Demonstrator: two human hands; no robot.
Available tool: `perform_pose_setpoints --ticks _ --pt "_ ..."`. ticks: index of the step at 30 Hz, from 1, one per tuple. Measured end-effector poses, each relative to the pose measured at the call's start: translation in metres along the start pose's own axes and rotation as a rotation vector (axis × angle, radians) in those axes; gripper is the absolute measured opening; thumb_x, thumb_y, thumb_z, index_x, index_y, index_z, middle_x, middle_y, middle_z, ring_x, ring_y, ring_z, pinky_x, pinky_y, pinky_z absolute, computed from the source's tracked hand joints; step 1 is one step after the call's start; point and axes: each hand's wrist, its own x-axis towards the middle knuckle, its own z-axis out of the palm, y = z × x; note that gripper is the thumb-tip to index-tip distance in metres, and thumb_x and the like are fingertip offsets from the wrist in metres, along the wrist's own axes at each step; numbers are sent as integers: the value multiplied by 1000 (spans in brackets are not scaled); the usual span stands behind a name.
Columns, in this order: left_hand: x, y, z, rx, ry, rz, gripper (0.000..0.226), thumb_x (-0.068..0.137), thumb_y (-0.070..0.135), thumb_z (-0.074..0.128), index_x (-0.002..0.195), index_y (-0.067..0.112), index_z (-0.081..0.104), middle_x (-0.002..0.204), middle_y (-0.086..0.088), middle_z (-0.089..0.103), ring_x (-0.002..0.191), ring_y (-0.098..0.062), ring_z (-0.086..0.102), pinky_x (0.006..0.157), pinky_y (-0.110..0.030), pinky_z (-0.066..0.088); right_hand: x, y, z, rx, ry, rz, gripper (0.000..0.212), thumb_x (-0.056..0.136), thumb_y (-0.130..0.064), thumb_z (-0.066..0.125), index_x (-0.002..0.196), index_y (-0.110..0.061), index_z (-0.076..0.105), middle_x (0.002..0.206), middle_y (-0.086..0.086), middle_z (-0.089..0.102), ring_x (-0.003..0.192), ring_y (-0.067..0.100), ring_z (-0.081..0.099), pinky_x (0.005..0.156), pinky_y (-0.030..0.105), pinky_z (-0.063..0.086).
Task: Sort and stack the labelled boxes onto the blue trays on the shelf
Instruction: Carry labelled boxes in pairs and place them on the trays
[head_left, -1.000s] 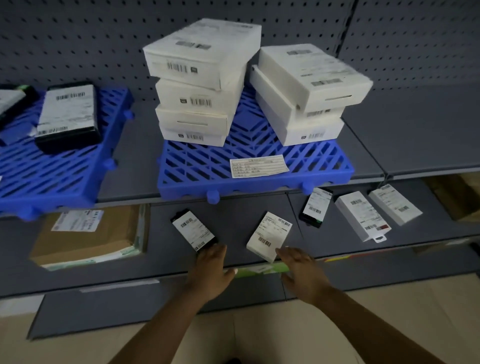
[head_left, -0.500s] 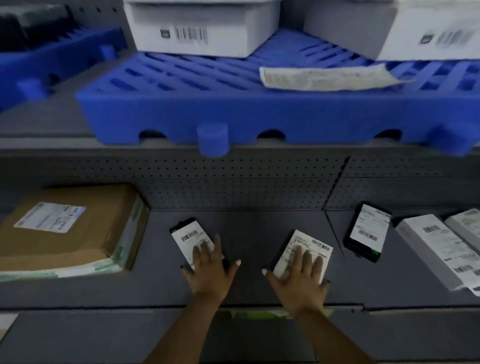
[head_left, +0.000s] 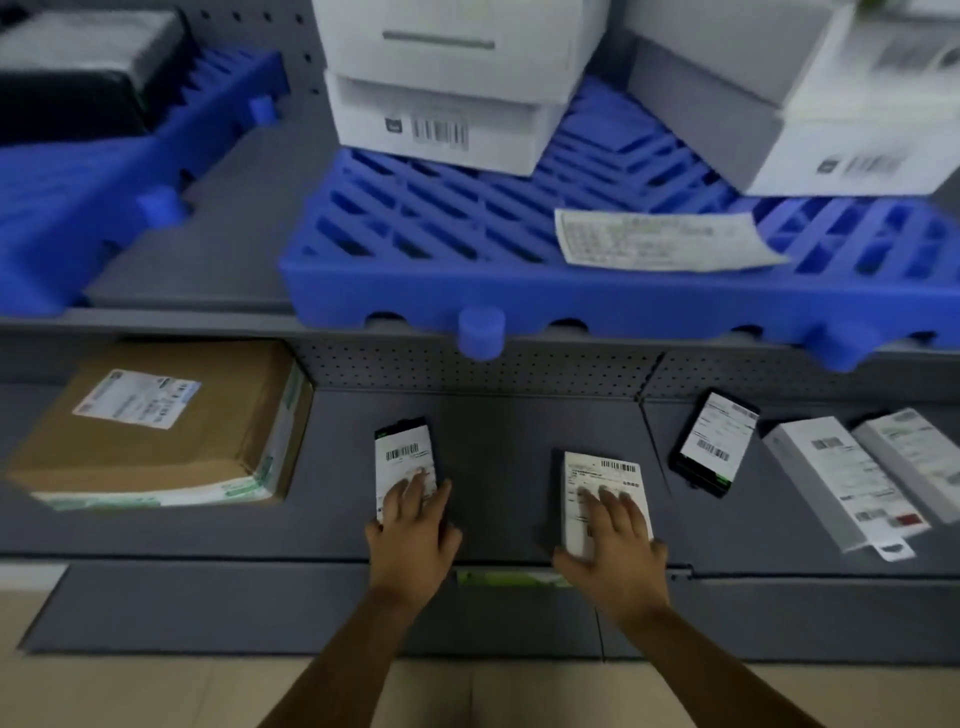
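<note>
Left hand (head_left: 413, 540) fingers flat on small black labelled box (head_left: 404, 457), right hand (head_left: 613, 545) fingers flat on white labelled box (head_left: 605, 483), both on lower shelf (head_left: 498, 441), blue tray (head_left: 519, 249) at 12 o'clock above.

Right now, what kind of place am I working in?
Probably a stockroom or warehouse shelving bay: grey pegboard-backed shelves, blue trays stacked with barcoded white boxes, and a taped cardboard parcel bearing a shipping label.
</note>
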Motion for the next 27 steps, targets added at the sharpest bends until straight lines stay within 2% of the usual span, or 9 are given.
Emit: perform_pose_setpoints --ticks 3,6,8,12,17,22,27 --pt "-32 -2 -36 -10 14 45 54 76 46 41 120 25 63 131 -8 55 118 -28 39 68 -54 51 -28 -3 -30 -30 -46 -41 84 79 -67 44 149 -35 10 158 -8 7 145 17 -1 109 51 23" --pt "-60 -2 -77 -39 4 31 54 76 46 41 121 25 62 132 -8 55 118 -28 39 70 -56 50 -55 -14 -63 -20 -86 -50 92 66 -74 30 148 -35 14 158 -9 7 144 17 0 109 52 23" --pt "-77 -2 -102 -35 16 43 54 75 46 42 121 25 62 132 -8 54 119 -28 39 71 -56 50 -72 -22 -82 -1 -71 -71 97 60 -76 24 148 -34 20 158 -8 10 145 17 1 108 52 24" --pt "-108 -6 -145 -29 45 85 52 76 44 42 123 27 59 135 -5 51 123 -26 39 76 -57 49 -105 -39 -104 -3 -33 -121 87 67 -68 36 146 -33 25 157 -7 13 145 15 2 107 52 25" --pt "-152 -16 -187 -29 33 148 51 80 44 42 127 27 55 138 -5 48 126 -26 37 81 -59 47 -160 -62 -119 17 28 -154 97 58 -75 23 145 -33 30 156 -8 17 144 14 5 108 52 24" --pt "-213 -36 -222 -24 76 232 52 81 43 42 128 26 55 136 -5 51 124 -24 38 78 -56 50 -233 -86 -123 109 114 -156 88 62 -70 37 141 -31 38 154 -7 25 143 14 10 108 51 26" --pt "-279 -61 -266 -6 181 300 57 82 44 40 134 24 49 139 -3 48 127 -22 38 84 -51 49 -304 -119 -134 246 200 -188 86 61 -67 39 138 -29 45 150 -5 32 140 15 19 107 49 30"
